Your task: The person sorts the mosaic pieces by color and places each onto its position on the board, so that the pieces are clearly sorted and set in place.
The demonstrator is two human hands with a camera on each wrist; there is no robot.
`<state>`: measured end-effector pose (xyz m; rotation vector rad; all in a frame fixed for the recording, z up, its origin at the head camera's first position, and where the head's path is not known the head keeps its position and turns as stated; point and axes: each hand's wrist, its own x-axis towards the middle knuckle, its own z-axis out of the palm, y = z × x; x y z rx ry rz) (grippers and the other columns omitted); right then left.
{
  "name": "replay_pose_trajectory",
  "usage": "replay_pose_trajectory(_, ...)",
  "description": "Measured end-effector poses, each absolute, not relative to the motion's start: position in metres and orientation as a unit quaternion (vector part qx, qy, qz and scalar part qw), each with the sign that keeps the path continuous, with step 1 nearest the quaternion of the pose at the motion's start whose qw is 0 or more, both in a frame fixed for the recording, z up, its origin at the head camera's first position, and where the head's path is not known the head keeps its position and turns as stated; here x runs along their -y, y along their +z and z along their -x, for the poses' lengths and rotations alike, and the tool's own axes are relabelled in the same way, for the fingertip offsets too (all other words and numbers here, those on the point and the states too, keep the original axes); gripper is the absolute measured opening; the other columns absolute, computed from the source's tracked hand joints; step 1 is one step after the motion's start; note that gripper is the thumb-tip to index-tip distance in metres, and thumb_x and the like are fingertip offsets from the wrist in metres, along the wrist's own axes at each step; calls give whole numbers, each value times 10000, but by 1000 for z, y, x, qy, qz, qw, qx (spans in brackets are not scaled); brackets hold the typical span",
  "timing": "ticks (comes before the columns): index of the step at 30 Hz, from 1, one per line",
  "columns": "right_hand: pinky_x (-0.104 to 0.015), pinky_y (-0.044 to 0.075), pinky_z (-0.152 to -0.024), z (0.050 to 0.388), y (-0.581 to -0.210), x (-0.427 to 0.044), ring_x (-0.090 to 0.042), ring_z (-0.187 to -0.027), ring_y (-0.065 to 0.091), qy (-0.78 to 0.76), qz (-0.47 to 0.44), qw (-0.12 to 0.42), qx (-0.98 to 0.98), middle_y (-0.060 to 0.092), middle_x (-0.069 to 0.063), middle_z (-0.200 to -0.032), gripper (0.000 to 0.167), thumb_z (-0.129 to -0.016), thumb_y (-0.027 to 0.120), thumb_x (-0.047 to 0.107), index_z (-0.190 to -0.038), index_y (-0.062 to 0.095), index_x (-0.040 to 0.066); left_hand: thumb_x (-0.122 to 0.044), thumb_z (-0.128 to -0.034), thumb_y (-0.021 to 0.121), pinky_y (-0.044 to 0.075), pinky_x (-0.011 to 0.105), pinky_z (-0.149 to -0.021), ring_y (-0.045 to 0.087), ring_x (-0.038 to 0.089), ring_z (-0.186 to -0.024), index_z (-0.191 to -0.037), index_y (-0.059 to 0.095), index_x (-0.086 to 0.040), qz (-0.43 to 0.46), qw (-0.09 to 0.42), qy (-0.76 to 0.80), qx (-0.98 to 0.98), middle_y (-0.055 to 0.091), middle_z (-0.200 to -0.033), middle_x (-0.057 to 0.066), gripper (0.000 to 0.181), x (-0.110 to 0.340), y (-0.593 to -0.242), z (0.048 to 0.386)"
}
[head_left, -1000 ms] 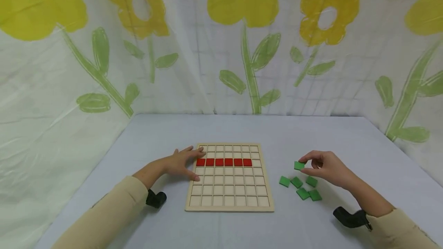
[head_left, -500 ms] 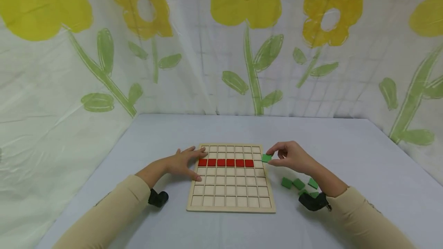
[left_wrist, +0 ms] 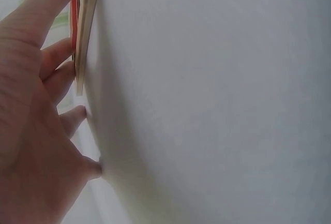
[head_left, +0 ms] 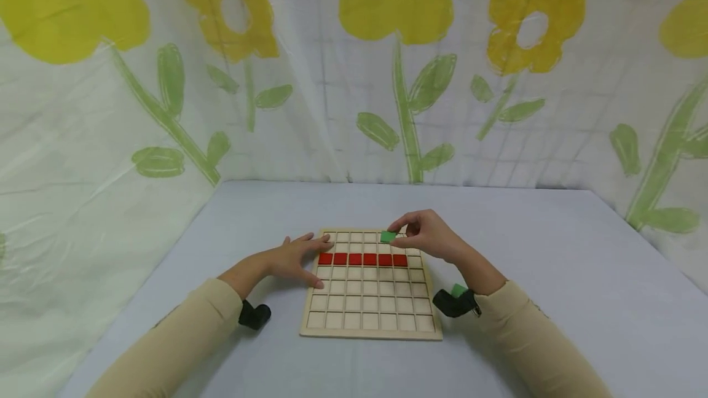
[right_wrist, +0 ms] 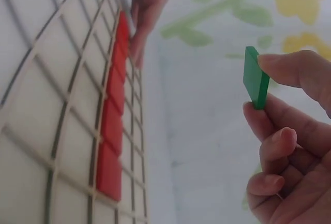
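A wooden grid board point(head_left: 370, 336) with raised dividing lines lies flat on the table, and one of its rows holds several red square tiles point(head_left: 362, 259). My left hand point(head_left: 293, 261) rests at the board's left edge, its fingers spread and its thumb apart; in the left wrist view two fingertips touch the table. Above the far right part of the board, my right hand point(head_left: 428, 237) pinches a green square tile point(right_wrist: 255, 79) between thumb and fingers. Beneath the right wrist one loose green tile point(head_left: 458, 290) shows on the table; the arm hides the others.
A black device point(head_left: 254, 315) is strapped at the left wrist, and a similar black device point(head_left: 456, 303) at the right. White table surface point(head_left: 265, 361) surrounds the board. Behind stands a curtain point(head_left: 310, 78) printed with yellow flowers.
My right hand has carried the green tile leftward from the loose tiles to over the board's far rows. The left hand stays at the board's edge.
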<state>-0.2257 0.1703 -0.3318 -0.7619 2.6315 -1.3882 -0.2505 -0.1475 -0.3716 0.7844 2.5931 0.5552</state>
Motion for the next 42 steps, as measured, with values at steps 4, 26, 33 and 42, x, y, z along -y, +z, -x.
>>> replay_pose_trajectory(4, -236, 353, -490, 230, -328, -155, -93, -504, 367, -469, 240, 43, -849, 573, -80, -645, 245, -804, 724, 147, -1017, 699, 30, -494, -714, 750, -58, 648, -1095, 34, 320, -1455, -1440, 365, -225, -281, 186, 194, -921, 200, -1564, -15, 865, 148, -373, 252)
replay_pose_trajectory(26, -234, 421, -522, 240, -348, -78, -126, -565, 474, -488, 257, 74, -831, 674, -125, -1002, 220, -817, 710, 138, -1011, 710, 33, -537, -713, 734, -46, 675, -1078, 24, 327, -1455, -1433, 375, -187, -278, 198, 190, -920, 206, -1561, 8, 878, 148, -369, 252)
replay_pose_trajectory(33, -215, 410, -502, 238, -360, -59, -93, -553, 457, -467, 255, 100, -841, 680, -91, -1007, 212, -811, 722, 179, -986, 722, 60, -539, -705, 740, -57, 676, -1074, 16, 327, -1455, -1479, 270, -194, -277, 203, 198, -918, 202, -1561, 38, 970, 149, -369, 251)
replay_pose_trajectory(42, -193, 469, -572, 239, -375, -51, -68, -654, 542, -444, 272, 98, -848, 693, -64, -967, 190, -777, 748, 152, -942, 726, 59, -508, -713, 749, -65, 681, -1068, 11, 327, -1455, -1444, 352, -190, -289, 198, 212, -912, 194, -1565, -3, 891, 149, -370, 251)
